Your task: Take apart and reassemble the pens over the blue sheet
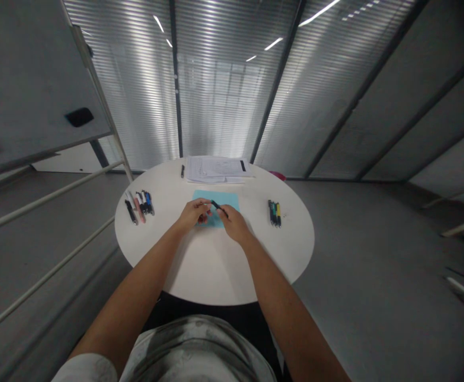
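Note:
A dark pen (219, 208) is held between both hands, slanting down to the right above a light-blue sheet (232, 199). My left hand (194, 212) has its fingertips closed at the pen's upper left end; its remaining fingers are curled beneath. My right hand (235, 223) is closed around the pen's lower right end, thumb lying along it. The two hands partly hide the blue sheet, which lies flat on the round white table (212, 260). Too small to tell is whether the pen is capped.
Several pens (143, 202) lie at the table's left side, and several dark, green and yellow pens (274, 213) at the right. Printed papers (216, 168) are stacked at the far edge beside a small dark pen (182, 171). A whiteboard frame (116, 140) stands left.

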Available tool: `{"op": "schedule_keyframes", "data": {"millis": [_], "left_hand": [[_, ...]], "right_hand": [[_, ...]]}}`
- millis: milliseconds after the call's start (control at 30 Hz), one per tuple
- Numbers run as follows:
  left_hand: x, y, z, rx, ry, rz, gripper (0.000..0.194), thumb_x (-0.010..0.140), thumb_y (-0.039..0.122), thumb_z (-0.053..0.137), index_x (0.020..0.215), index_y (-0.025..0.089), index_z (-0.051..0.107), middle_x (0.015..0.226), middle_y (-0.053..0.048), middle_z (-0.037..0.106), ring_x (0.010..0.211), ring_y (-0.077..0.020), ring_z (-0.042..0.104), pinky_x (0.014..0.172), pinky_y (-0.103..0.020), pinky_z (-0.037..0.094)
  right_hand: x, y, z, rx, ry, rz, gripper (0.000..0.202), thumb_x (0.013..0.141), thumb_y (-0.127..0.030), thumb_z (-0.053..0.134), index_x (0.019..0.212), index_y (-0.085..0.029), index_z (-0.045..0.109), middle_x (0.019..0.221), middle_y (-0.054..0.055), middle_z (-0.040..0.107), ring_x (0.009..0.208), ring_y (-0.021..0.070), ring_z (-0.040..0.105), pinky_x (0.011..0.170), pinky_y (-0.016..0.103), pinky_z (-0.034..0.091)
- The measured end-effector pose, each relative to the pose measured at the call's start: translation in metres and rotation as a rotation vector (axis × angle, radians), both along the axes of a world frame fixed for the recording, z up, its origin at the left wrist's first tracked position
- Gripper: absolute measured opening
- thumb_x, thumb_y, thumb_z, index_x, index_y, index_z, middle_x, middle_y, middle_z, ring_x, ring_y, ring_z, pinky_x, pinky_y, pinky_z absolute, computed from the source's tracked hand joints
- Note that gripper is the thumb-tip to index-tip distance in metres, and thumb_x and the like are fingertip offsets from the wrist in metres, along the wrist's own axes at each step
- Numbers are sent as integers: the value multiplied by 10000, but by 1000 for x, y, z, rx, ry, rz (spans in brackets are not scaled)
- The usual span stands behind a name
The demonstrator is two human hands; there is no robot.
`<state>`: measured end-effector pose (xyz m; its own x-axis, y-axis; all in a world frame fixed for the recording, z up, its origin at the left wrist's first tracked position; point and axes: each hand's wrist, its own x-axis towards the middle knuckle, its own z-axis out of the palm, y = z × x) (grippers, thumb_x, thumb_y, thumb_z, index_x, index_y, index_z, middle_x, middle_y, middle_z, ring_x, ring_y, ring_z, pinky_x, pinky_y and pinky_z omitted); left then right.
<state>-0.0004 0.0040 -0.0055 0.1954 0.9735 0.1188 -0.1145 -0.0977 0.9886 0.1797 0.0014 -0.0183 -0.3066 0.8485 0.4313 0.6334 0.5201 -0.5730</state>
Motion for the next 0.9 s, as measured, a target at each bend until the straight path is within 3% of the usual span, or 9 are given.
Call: {"op": "schedule_keyframes", "data": {"millis": [200,400,533,667,900], "left_hand": [[-9,6,-2,-6,-181,142,258,665,310,609,850,132,640,548,-9,581,380,-98,472,368,-214,275],[-21,13,0,8,-378,331,182,612,257,543,733,144,620,471,23,486,378,-83,411,371,-203,269],[-28,15,2,-7,-473,414,169,604,263,519,697,150,602,454,32,450,376,-85,408,371,-198,262],[-31,14,5,-29,-536,463,153,596,250,489,669,153,583,443,34,424,364,-80,381,365,-192,239],[-29,15,4,-34,-533,464,146,602,250,485,666,155,575,436,34,417,350,-83,366,356,-195,222]], "right_hand": [[8,5,0,43,17,-253,224,912,-287,417,1070,-204,552,1031,55,573,944,179,546,828,296,417],[11,3,2,-16,-123,-419,223,852,-187,471,1058,-205,556,1062,65,551,928,177,567,807,283,425],[13,3,0,-72,-282,-470,243,852,-180,481,1076,-202,573,1071,84,552,902,185,586,785,288,428],[17,3,-1,-111,-394,-494,257,899,-302,475,1099,-199,598,1052,100,568,912,209,597,780,304,431],[17,3,2,-150,-467,-509,277,925,-366,442,1060,-199,618,1011,100,600,917,215,606,756,298,434]]}}
